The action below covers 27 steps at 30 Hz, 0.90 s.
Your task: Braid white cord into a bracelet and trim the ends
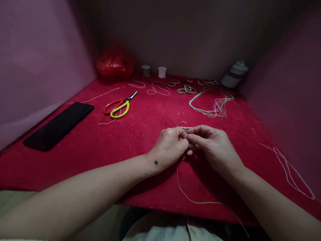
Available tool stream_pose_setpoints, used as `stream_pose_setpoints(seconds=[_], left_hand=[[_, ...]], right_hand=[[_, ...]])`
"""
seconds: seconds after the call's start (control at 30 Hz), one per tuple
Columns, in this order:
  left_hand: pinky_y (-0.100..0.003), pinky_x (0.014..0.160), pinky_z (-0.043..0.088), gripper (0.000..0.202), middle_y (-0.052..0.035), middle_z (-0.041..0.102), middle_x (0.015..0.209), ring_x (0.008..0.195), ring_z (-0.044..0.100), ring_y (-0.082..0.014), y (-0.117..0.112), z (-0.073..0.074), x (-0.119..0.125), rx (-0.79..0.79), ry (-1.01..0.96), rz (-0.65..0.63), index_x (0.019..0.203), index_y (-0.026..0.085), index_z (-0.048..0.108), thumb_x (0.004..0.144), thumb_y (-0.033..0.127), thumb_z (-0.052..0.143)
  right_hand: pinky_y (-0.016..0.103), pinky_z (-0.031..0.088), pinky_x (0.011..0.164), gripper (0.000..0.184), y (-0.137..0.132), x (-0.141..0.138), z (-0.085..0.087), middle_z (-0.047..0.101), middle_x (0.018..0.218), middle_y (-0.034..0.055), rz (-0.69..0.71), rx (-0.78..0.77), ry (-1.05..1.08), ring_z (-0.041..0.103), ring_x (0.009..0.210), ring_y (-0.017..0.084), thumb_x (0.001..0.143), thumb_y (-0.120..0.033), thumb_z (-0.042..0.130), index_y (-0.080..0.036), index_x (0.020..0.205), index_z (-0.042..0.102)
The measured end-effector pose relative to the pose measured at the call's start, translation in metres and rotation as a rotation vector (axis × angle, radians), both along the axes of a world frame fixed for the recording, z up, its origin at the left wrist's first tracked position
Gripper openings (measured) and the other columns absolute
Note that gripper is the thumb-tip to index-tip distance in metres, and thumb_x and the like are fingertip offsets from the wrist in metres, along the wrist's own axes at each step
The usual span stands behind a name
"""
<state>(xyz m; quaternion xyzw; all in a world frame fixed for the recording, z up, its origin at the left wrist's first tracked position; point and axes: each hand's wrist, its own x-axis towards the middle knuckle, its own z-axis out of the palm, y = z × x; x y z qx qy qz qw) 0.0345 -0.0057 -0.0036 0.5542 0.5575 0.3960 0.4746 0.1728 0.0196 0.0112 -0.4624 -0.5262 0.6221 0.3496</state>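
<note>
Over the red cloth, my left hand (170, 147) and my right hand (215, 145) meet with fingertips pinched together. Between and just behind them shows a short braided cord (187, 128), pale and twisted. Both hands are closed on it, though the exact grip point is hidden by the fingers. From under my left hand a long thin thread (193, 201) trails down across the cloth and over the front edge. Tiny white scraps of thread lie just beyond the fingertips.
Scissors (119, 108) with red and yellow handles and a black phone (60, 125) lie left. Behind are a red plastic bag (115, 65), a white spool (162, 72), an olive spool (146, 71), braided loops (187, 89), a thread bundle (215, 108) and a bottle (234, 74). Walls enclose the table.
</note>
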Motion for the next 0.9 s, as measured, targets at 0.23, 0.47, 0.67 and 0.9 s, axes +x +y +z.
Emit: stream_pose_setpoints(seconds=[0.23,0.47,0.67,0.9], left_hand=[[-0.02,0.045,0.037,0.017,-0.0006,0.062,0.057,0.047,0.051,-0.0074,0.0,0.002,-0.001,0.069,0.102,-0.036,0.065,0.016,0.059,0.074,0.014,0.045],[-0.018,0.043,0.036,0.015,0.0017,0.056,0.051,0.045,0.05,-0.0066,0.0,0.003,-0.001,0.037,0.095,-0.008,0.06,0.017,0.053,0.075,0.013,0.05],[-0.016,0.033,0.024,0.017,0.0069,0.043,0.037,0.031,0.037,-0.0042,0.006,0.014,-0.001,-0.259,-0.164,0.004,0.062,0.016,0.053,0.077,0.008,0.052],[-0.018,0.03,0.019,0.016,0.0069,0.04,0.033,0.028,0.029,-0.0051,0.008,0.02,-0.009,-0.371,-0.23,-0.022,0.064,0.017,0.055,0.078,0.011,0.057]], right_hand=[[0.019,0.044,0.042,0.021,0.003,-0.002,-0.001,0.062,0.052,0.0005,0.012,0.075,-0.085,0.06,0.043,0.011,0.075,-0.032,0.072,-0.013,0.071,0.065],[0.017,0.038,0.04,0.022,0.003,-0.002,0.002,0.056,0.046,-0.0031,-0.02,0.175,-0.197,0.051,0.038,0.006,0.081,-0.026,0.065,-0.014,0.064,0.059],[0.017,0.028,0.037,0.018,0.01,0.0,-0.002,0.048,0.045,-0.0064,-0.106,0.223,-0.199,0.039,0.037,0.004,0.081,-0.025,0.064,-0.014,0.068,0.058],[0.021,0.032,0.043,0.015,0.015,0.001,-0.007,0.049,0.051,-0.0047,-0.094,0.378,-0.317,0.041,0.043,0.006,0.083,-0.025,0.059,-0.015,0.072,0.059]])
